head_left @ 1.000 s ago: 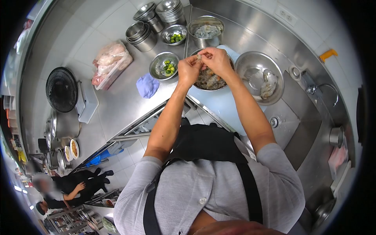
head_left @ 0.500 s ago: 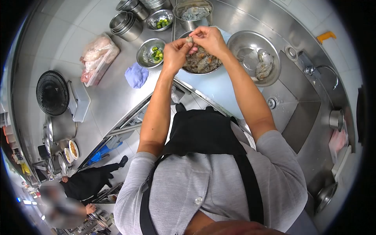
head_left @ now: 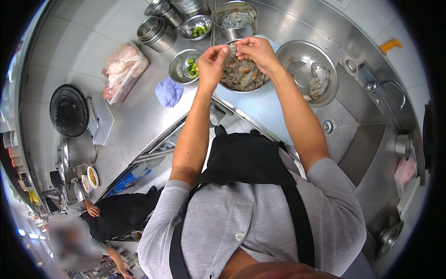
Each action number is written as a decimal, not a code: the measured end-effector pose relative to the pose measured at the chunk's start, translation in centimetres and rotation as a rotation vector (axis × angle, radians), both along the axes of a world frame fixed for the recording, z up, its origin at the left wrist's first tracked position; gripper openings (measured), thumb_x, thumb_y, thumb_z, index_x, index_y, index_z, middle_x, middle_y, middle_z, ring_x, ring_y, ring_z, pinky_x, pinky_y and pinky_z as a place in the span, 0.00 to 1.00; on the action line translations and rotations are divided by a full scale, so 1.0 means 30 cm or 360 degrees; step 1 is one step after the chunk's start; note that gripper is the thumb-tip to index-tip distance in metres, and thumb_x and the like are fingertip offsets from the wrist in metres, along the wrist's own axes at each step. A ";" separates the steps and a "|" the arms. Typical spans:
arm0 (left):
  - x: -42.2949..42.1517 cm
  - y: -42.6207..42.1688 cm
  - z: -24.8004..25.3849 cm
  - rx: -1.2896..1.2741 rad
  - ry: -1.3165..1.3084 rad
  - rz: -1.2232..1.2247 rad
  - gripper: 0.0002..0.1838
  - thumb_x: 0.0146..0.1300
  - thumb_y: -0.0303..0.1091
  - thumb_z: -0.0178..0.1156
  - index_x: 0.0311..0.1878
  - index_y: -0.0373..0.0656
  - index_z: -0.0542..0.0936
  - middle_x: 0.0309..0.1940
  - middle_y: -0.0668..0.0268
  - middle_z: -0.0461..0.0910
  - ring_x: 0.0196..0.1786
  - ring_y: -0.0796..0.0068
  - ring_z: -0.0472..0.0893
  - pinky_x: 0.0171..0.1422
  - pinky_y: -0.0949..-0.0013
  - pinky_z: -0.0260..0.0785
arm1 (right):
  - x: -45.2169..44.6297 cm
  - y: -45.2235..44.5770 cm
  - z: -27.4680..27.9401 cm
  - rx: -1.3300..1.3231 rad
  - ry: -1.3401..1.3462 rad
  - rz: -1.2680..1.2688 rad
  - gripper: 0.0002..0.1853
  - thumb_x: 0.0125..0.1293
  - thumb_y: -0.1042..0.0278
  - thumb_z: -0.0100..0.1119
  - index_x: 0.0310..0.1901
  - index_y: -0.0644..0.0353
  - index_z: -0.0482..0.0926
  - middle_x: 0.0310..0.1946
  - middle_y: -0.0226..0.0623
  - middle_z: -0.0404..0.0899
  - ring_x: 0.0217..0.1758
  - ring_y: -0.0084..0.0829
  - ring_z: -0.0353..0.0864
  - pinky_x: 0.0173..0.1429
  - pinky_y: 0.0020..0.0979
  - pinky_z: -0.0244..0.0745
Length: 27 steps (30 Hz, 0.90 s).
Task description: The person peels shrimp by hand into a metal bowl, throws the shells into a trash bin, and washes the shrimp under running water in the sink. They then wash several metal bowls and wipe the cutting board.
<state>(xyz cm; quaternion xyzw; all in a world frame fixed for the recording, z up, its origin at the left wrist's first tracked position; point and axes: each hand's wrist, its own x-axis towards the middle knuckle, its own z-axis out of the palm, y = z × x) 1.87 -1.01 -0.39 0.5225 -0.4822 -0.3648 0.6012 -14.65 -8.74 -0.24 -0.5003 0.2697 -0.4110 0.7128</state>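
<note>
1. A pale shrimp (head_left: 232, 48) is pinched between the fingertips of the left hand (head_left: 211, 66) and the right hand (head_left: 257, 53); how firmly it is gripped by each cannot be told.
2. The shrimp is held up over the far side of a steel bowl (head_left: 246, 91), in which a heap of shells (head_left: 244, 76) is piled.
3. The steel bowl is set on a pale blue board (head_left: 255, 106).
4. To its right, unpeeled shrimps (head_left: 319, 80) are gathered at one side of a wide bowl (head_left: 298, 52).
5. Beyond the hands, pale grey pieces (head_left: 236, 19) are contained in a pot (head_left: 231, 34).
6. To the left, green pieces (head_left: 193, 68) are held in a small bowl (head_left: 176, 68), near which a crumpled blue cloth (head_left: 169, 92) is laid.
</note>
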 end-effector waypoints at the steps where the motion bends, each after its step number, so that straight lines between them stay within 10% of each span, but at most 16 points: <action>1: -0.010 0.001 -0.006 -0.0099 -0.0233 0.0040 0.14 0.66 0.32 0.67 0.51 0.36 0.83 0.40 0.67 0.84 0.38 0.81 0.80 0.45 0.77 0.73 | 0.002 -0.002 -0.005 0.0025 -0.0033 -0.0006 0.11 0.64 0.77 0.63 0.47 0.71 0.80 0.36 0.38 0.84 0.35 0.24 0.85 0.40 0.22 0.79; 6: -0.046 0.027 0.032 -0.0126 -0.0798 0.0167 0.17 0.63 0.31 0.69 0.50 0.29 0.82 0.40 0.65 0.85 0.37 0.80 0.80 0.44 0.75 0.73 | 0.013 -0.003 -0.012 -0.0105 -0.0021 -0.0011 0.09 0.62 0.75 0.65 0.43 0.68 0.83 0.34 0.38 0.86 0.34 0.25 0.85 0.40 0.24 0.79; 9: -0.040 0.010 0.009 0.0048 -0.0424 0.0116 0.14 0.67 0.30 0.65 0.51 0.29 0.82 0.39 0.64 0.85 0.36 0.80 0.80 0.43 0.75 0.73 | 0.012 0.008 0.017 -0.0810 0.0718 -0.0373 0.08 0.60 0.74 0.66 0.41 0.65 0.85 0.31 0.38 0.87 0.33 0.25 0.85 0.40 0.26 0.79; 18: -0.034 0.005 0.001 -0.0001 -0.0013 0.0039 0.11 0.72 0.24 0.56 0.51 0.28 0.81 0.40 0.59 0.85 0.39 0.77 0.83 0.42 0.76 0.79 | 0.032 0.034 0.025 -0.0766 0.0601 -0.0223 0.11 0.60 0.68 0.67 0.44 0.59 0.87 0.29 0.39 0.87 0.32 0.28 0.86 0.38 0.29 0.78; 27: -0.010 -0.006 -0.003 0.0146 0.0126 0.0173 0.09 0.67 0.22 0.61 0.47 0.25 0.83 0.39 0.56 0.86 0.38 0.74 0.85 0.47 0.73 0.80 | 0.055 0.063 0.027 -0.1581 0.0788 -0.0564 0.05 0.56 0.73 0.65 0.32 0.64 0.81 0.25 0.40 0.83 0.28 0.33 0.82 0.35 0.32 0.76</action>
